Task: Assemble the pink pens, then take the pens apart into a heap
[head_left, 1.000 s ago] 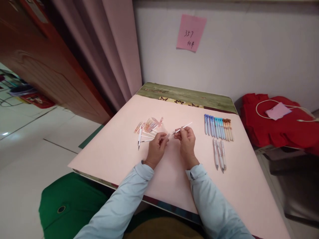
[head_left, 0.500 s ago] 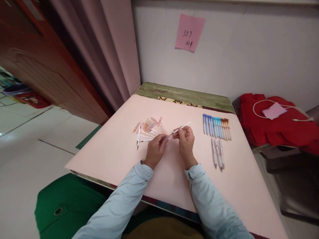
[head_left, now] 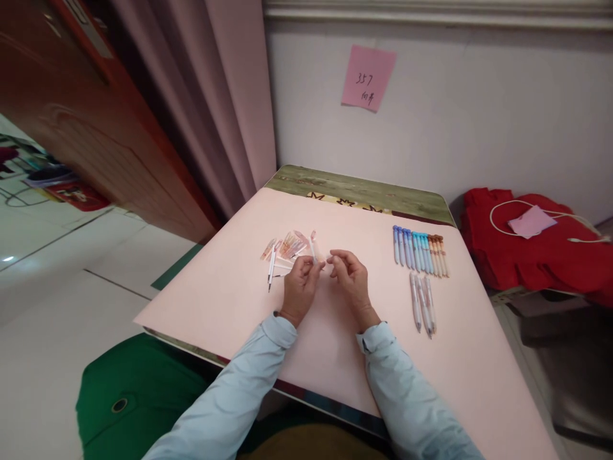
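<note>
My left hand [head_left: 300, 284] pinches a slim pen barrel [head_left: 313, 243], which stands up tilted from its fingertips. My right hand [head_left: 351, 278] is just to the right, thumb and fingers curled close to the barrel's lower end. What its fingertips hold, if anything, is too small to make out. Behind my left hand lies a loose pile of pinkish clear pen parts [head_left: 292, 244]. White refills [head_left: 272, 267] with dark tips lie beside them, partly hidden by that hand.
A row of pens [head_left: 416, 251] in blue, turquoise and brown lies on the right of the pink-covered table [head_left: 230, 281]. Several whitish pens [head_left: 423, 303] lie nearer me. A red cloth-covered seat [head_left: 483, 249] stands right, a green stool [head_left: 138, 396] left.
The white refill that slanted from my right hand no longer shows there. The barrel in my left hand now points upward, and my right fingers have come off the refill. The view has shifted slightly.
</note>
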Tool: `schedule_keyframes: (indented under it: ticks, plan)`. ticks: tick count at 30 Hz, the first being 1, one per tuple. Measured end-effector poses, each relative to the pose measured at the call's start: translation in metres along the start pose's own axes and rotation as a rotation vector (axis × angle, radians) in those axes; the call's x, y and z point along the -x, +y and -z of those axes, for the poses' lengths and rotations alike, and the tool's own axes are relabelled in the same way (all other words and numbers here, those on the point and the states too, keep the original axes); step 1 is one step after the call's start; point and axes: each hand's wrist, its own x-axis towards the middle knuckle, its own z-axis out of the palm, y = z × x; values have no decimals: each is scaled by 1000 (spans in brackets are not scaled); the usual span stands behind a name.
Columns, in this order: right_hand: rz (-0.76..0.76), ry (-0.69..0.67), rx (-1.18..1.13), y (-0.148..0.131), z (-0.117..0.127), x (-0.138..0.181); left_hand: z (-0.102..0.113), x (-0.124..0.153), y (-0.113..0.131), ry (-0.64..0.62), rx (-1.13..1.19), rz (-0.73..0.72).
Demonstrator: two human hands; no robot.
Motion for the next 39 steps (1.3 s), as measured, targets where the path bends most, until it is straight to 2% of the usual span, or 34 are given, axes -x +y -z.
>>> schedule_keyframes:
  ticks: [5, 8, 11, 14, 15, 17, 20, 22, 25, 30, 32, 34, 36, 39]
  plan:
    - [-6, -142, 4, 8, -5, 4, -7, -6, -2, 174, 4, 15]
    - [-3, -128, 28, 12, -7, 4, -6, -11, -7, 156, 53, 77]
    - [-31, -80, 16, 17, -4, 1, 13, -25, -8, 173, -30, 79]
    - [-77, 27, -38, 24, -1, -4, 42, -46, -5, 300, -381, 24]
    - [-88, 56, -47, 26, 0, -6, 50, -53, -3, 280, -527, 28]
    - [-100, 86, -53, 27, 0, -8, 60, -63, -1, 157, -749, 63]
    - [-102, 86, -55, 27, 0, -8, 60, -69, 0, -41, -940, 98]
    - [-102, 88, -62, 27, 0, -7, 55, -69, 1, -90, -1032, 99]
    - [-110, 101, -68, 27, 0, -6, 49, -70, 4, -94, -1094, 158]
    - [-128, 100, -67, 26, 1, -6, 48, -74, 14, -121, -1075, 329]
    - [-128, 96, -69, 24, 1, -6, 50, -73, 16, -117, -1061, 331]
    - [-125, 98, -71, 22, 2, -6, 53, -70, 16, -52, -980, 285]
    - [-121, 104, -70, 22, 2, -7, 56, -63, 14, 76, -740, 204]
    - [-103, 102, -75, 23, 2, -8, 60, -51, 12, 234, -97, 184]
